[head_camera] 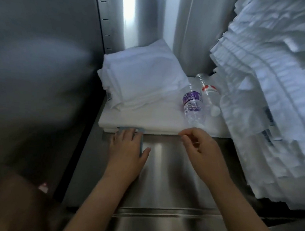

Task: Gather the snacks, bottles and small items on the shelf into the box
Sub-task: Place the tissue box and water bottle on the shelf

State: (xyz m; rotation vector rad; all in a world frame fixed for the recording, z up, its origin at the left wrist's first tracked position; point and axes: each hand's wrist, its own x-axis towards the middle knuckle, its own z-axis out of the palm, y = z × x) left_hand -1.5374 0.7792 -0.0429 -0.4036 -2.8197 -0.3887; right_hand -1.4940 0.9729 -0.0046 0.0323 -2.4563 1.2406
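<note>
Lying flat with straight fingers, the left hand [127, 148] presses a grey-blue flat item [140, 129] at the front edge of the white-lined shelf [148, 118]. The right hand [200, 147] hovers beside it, loosely curled and empty. Beyond lie a purple-labelled bottle [192, 103] and a red-labelled bottle [208, 91], with folded white cloths [141, 78] behind.

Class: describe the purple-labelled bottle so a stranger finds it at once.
On the steel shelf, beyond the right hand, two clear bottles lie on white cloth. Take the left bottle: its label is purple, the other bottle has red and white.

brushed shiny metal shelf [171, 163], clear glossy plastic bottles [194, 104], soft matt white cloth stack [141, 78]
</note>
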